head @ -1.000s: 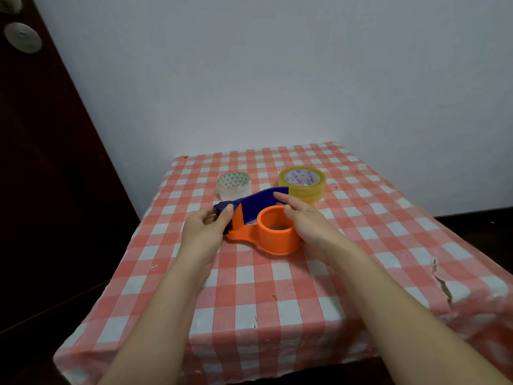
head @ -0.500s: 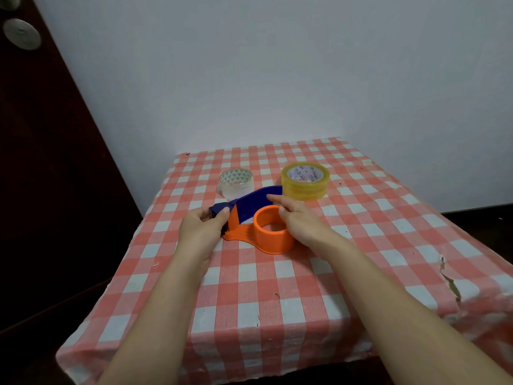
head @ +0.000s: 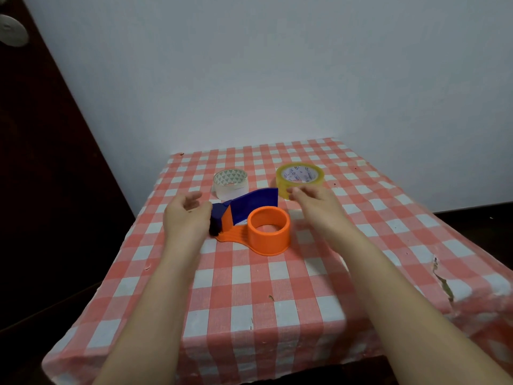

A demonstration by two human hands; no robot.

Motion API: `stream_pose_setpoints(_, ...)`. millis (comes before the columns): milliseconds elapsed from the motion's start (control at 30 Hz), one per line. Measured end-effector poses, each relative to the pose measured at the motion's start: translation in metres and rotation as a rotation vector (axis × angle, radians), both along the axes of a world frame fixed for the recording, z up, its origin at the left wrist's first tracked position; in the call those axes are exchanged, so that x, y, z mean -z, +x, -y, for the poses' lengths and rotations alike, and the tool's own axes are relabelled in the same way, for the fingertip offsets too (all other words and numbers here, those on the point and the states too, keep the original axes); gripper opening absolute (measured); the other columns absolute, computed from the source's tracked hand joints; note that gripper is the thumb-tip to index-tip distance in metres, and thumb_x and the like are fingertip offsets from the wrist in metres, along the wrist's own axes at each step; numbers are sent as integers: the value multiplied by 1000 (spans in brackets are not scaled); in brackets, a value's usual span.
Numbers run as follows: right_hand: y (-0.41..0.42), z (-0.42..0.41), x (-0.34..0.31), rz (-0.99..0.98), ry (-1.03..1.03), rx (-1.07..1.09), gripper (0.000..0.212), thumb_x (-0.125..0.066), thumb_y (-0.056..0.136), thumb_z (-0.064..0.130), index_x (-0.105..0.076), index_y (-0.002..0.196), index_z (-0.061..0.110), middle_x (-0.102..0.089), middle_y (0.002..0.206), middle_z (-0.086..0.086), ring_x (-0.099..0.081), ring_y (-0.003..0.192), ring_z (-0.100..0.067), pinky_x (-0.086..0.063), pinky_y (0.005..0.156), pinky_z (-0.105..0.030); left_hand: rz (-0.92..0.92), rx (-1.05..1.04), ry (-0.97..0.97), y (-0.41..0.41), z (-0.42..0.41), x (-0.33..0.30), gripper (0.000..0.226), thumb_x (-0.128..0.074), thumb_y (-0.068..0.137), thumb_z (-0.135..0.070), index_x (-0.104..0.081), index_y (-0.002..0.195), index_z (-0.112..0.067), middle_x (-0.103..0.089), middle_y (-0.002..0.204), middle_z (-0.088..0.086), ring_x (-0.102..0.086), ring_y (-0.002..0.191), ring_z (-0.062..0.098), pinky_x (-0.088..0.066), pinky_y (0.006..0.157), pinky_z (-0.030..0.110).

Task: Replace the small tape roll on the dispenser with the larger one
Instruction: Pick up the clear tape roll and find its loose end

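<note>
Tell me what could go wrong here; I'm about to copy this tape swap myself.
The right hand reaches toward the yellow roll past the dispenser's raised blue flap, so the wrist might snag it. The dispenser lies loose on the wrinkled tablecloth and may slide. The left hand is open, not gripping it.

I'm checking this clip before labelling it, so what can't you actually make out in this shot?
Head view only:
- Print on the yellow tape roll: too small and blurred to read.
- Near side of that roll: hidden by the right hand.
- Dispenser handle end: covered by the left hand; contact unclear.
- Round object top left: cut off by the frame edge.
</note>
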State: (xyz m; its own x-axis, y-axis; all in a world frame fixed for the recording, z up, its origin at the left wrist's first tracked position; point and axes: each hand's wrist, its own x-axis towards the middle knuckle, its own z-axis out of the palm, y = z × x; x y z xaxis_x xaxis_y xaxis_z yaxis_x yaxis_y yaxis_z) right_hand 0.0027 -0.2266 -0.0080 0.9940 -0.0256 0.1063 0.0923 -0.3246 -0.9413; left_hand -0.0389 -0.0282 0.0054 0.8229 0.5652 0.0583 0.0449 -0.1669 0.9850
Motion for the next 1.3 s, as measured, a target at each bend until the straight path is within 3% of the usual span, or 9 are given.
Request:
stream_pose_setpoints(133, 16, 17, 6, 59, -73, 217, 29, -49, 94, 17, -63, 119, 18, -60, 127, -5, -54, 115, -21, -46, 95, -36, 54, -23, 118, 5, 1, -6, 26, -50, 96, -10, -66, 116, -16, -60, 119, -3, -56, 90, 6, -41, 45, 9)
stream_pose_setpoints(233, 24, 28, 13, 56, -222, 254, 38, -51, 89, 20, -57, 127, 24, -49, 135, -13, -42, 128, -34, -38, 106, -49, 52, -11, 164, 14, 6, -9, 23, -51, 97, -12, -66, 113, -16, -60, 114, -4, -58, 106, 15, -44, 51, 17)
stream_pose_setpoints(367, 41, 30, 12, 51, -367, 202, 49, -55, 90, 23, -48, 139, 27, -43, 143, -18, -32, 135, -37, -30, 108, -45, 33, 32, 220, 23, 10, -9, 22, -50, 99, -14, -67, 111, -18, -59, 102, -9, -59, 89, 9, -45, 52, 19)
stream_pose_setpoints(567, 70, 31, 30, -1, -514, 114, 56, -58, 91, 42, -39, 143, 36, -45, 145, -11, -33, 135, -37, -30, 107, -47, 20, 31, 288, 30, 16, -8, 20, -49, 98, -12, -67, 105, -17, -58, 96, -10, -58, 98, 13, -48, 57, 22)
stream_pose_setpoints(767, 78, 27, 43, 54, -547, 164, 47, -62, 87, 46, -48, 131, 38, -53, 139, -6, -44, 128, -34, -34, 104, -47, 56, 27, 427, 35, 24, -3, 16, -52, 96, -10, -65, 98, -18, -56, 95, -11, -53, 95, 9, -56, 79, 34)
stream_pose_setpoints(900, 76, 27, 41, 127, -554, 206, 38, -64, 89, 35, -55, 125, 29, -57, 131, -12, -51, 120, -36, -44, 98, -53, 49, 36, 446, 38, 28, 2, 16, -52, 96, -12, -65, 98, -20, -54, 89, -17, -54, 92, 8, -55, 72, 29)
stream_pose_setpoints(1067, 72, 28, 44, 194, -511, 216, 33, -64, 89, 30, -57, 121, 26, -63, 119, -11, -58, 108, -33, -47, 92, -54, 63, 22, 524, 37, 29, 5, 19, -51, 96, -11, -68, 106, -15, -57, 97, -13, -52, 90, 6, -39, 59, 11)
stream_pose_setpoints(1300, 60, 29, 37, 251, -397, 225, 32, -61, 91, 29, -58, 123, 25, -62, 118, -14, -57, 109, -35, -50, 89, -51, 105, 28, 611, 31, 29, 3, 21, -51, 96, -12, -68, 110, -13, -67, 113, -2, -51, 94, 4, -31, 60, 4)
